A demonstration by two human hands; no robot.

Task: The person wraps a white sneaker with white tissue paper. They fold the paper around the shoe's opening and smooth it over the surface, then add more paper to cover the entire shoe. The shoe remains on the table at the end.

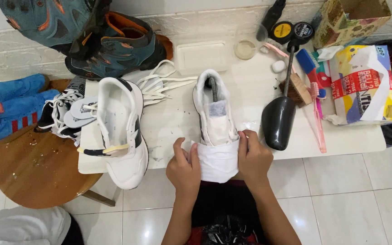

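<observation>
Sneaker [216, 122], white, at the near edge of the counter [355, 138], toe overhanging toward the person, wrapped across the front in a white cloth [218, 161]. Probably light and fairly stiff in the sole, soft in the upper; cloth limp and apt to slip, so best pinched against the shoe's sides. Left hand [183, 169] curled round the left flank of the toe, fingers closed on the cloth, thumb up along the fold. Right hand [252, 156] clasped on the right flank, fingertips pressing the cloth's upper edge against the shoe. Farther left, second white sneaker [121, 134] lying over the counter's left near corner, loose laces [162, 84] behind it, round wooden stool [37, 168] beyond. To the right, black shoe tree [278, 120], brushes [307, 68], a printed paper package [364, 86] at the right edge.
</observation>
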